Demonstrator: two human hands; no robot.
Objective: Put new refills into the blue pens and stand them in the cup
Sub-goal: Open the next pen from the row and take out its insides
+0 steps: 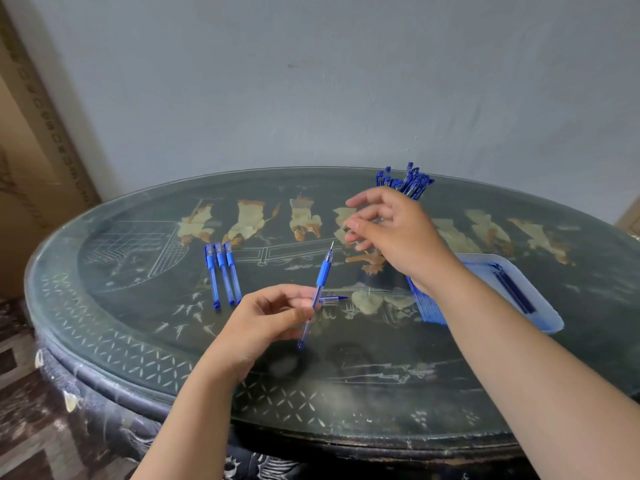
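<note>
the left hand pinches a blue pen between thumb and fingertips, gripping the clear barrel below the blue rubber grip. the pen is held off the bench, slightly tilted, its fine tip pointing up and away toward the right hand. the right hand hovers beyond and above the left one, fingers loosely spread and slightly bent. a small dark bit shows at one fingertip, but i cannot tell whether the hand holds it.

just past the left hand's fingertips a short clear piece with a blue end lies flat on the bench. to the left of the left hand three pens lie side by side, blue grips at the far end. under the right wrist a row of thin blue sticks lies close-packed, partly hidden by the forearm; pens or refills, i cannot tell. to the right of that forearm sits a pale blue tray with a few dark blue refills in it. beyond the right hand's knuckles a bunch of pens stands upright; what holds them is hidden behind the hand. the bench is a dark oval with a glass top over painted figures, set against a grey wall.
</note>
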